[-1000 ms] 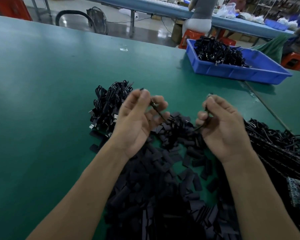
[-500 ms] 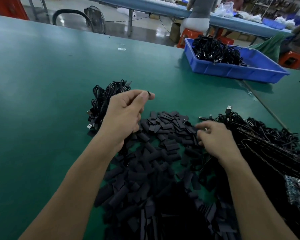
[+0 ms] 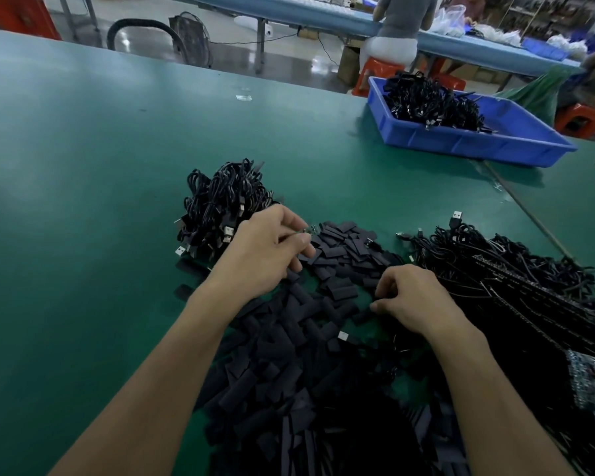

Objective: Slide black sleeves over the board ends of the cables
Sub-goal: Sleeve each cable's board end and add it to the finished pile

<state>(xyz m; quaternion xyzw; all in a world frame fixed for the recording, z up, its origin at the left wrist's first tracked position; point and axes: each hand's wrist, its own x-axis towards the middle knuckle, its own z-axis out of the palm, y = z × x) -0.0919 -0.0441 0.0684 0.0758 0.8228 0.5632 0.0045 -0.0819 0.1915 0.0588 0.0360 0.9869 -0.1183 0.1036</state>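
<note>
Head view. The left hand (image 3: 267, 250) pinches a cable (image 3: 294, 234) just behind its board end (image 3: 310, 230), a small tab that juts from the fingers (image 3: 302, 240) above the far part of the heap of black sleeves (image 3: 340, 259). The right hand (image 3: 418, 300) is down on the heap with its fingers curled. Whether they have a sleeve pinched cannot be told, as the fingertips lie behind the knuckles. A tangle of cables (image 3: 516, 283) lies at right, a coiled bundle (image 3: 220, 207) lies beyond the left hand, and a blue tray (image 3: 478, 142) stands farther back on the counter (image 3: 83, 201).

Likely faults: the flat sleeves overlap, so two may lift together. A sleeve whose mouth is pressed shut may catch on the board's corners. The slack cable may snag its neighbours. The cable's run below the left hand is hidden, and the board end is too small to make out in detail.
</note>
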